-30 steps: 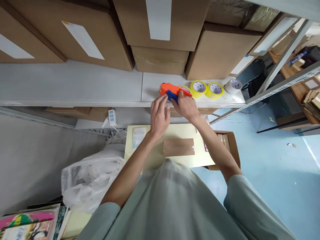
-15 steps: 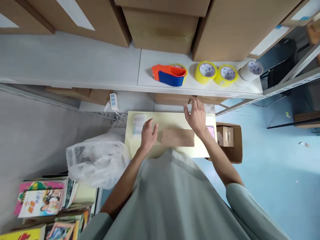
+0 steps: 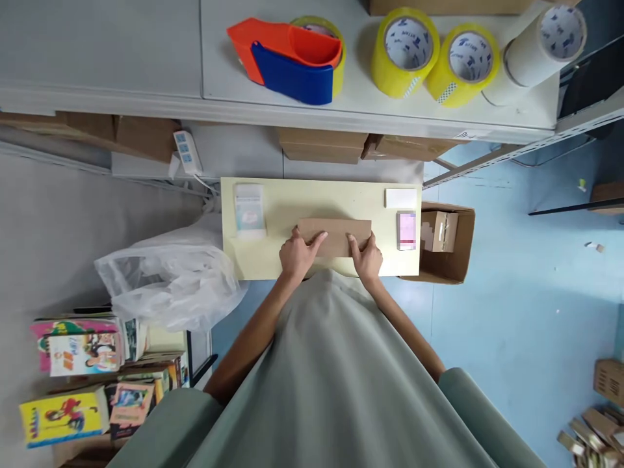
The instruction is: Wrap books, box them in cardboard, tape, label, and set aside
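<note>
A narrow brown cardboard box (image 3: pixel 335 238) is held between my hands above the pale yellow table (image 3: pixel 273 263). My left hand (image 3: pixel 296 255) grips its left end, with the thumb on the face toward me. At the right end my right hand (image 3: pixel 366 259) holds it the same way, thumb on top and fingers behind the edge. On the table, a clear-wrapped pack (image 3: pixel 250 211) lies to the left. Over on the right are a phone with a pink screen (image 3: pixel 406 230) and a small white card or box (image 3: pixel 400 197).
The shelf ahead carries an orange-and-blue tape dispenser (image 3: pixel 292 58), yellow tape rolls (image 3: pixel 404 52) and white rolls (image 3: pixel 546 49). Left of the table sit a white plastic bag (image 3: pixel 170 279) and stacked books (image 3: pixel 82 354). An open carton (image 3: pixel 463 253) stands right; a power strip (image 3: pixel 187 152) hangs behind.
Both hands have come down and inward onto the cardboard box and taken hold of its ends. The right hand has left the space near the shelf. The view has shifted.
</note>
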Available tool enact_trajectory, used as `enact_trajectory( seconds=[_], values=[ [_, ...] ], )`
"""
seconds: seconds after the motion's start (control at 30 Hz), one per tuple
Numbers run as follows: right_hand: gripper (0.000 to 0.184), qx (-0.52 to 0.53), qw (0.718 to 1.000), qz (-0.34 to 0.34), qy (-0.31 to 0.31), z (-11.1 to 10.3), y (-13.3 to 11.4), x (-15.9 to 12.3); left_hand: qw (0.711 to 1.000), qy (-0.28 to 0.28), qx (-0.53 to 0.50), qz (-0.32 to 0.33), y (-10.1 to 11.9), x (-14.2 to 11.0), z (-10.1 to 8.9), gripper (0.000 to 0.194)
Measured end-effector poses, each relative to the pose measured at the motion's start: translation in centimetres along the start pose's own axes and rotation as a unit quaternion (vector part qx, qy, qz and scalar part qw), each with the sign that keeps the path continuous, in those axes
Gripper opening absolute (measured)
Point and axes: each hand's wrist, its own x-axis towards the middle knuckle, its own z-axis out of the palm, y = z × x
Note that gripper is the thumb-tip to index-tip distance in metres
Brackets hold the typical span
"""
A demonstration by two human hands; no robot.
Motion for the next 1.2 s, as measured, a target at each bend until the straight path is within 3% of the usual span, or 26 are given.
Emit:
enact_trajectory(
  seconds=[0.13,0.3,0.4,0.5,0.6,0.77,0.87,1.03,1.2],
  values=[
    [0.077,0.107,0.993,-0.035,0.023,1.3,2.5,0.9,0.999,0.000,-0.008,0.037,-2.4,0.8,0.5,0.066],
    [0.091,0.263,0.962,-0.052,0.052,1.9,4.2,1.1,0.991,0.002,-0.106,0.086,-4.5,1.0,0.8,0.056],
    [0.076,0.319,0.940,-0.108,0.054,0.3,4.4,0.6,0.971,0.003,-0.207,0.121,-5.5,0.7,0.7,0.048],
    [0.057,0.312,0.928,-0.191,0.077,-1.1,5.1,0.7,0.947,0.002,-0.277,0.163,-6.9,0.8,1.2,0.037],
    [0.051,0.280,0.932,-0.222,0.057,-0.7,6.8,1.9,0.941,-0.010,-0.297,0.159,-8.4,1.3,2.8,0.039],
    [0.048,0.287,0.940,-0.163,-0.081,3.8,9.5,3.9,0.951,-0.064,-0.293,0.074,-10.5,1.8,6.5,0.046],
    [0.041,0.287,0.943,-0.127,-0.109,5.5,10.4,4.6,0.952,-0.084,-0.292,0.042,-11.4,2.1,7.6,0.039],
    [0.047,0.297,0.947,-0.104,-0.068,4.3,10.0,7.3,0.945,-0.060,-0.318,0.033,-11.4,4.9,7.1,0.047],
    [0.053,0.353,0.929,-0.097,-0.042,2.8,6.9,9.9,0.922,-0.030,-0.384,0.039,-8.8,8.3,5.7,0.059]
  ],
)
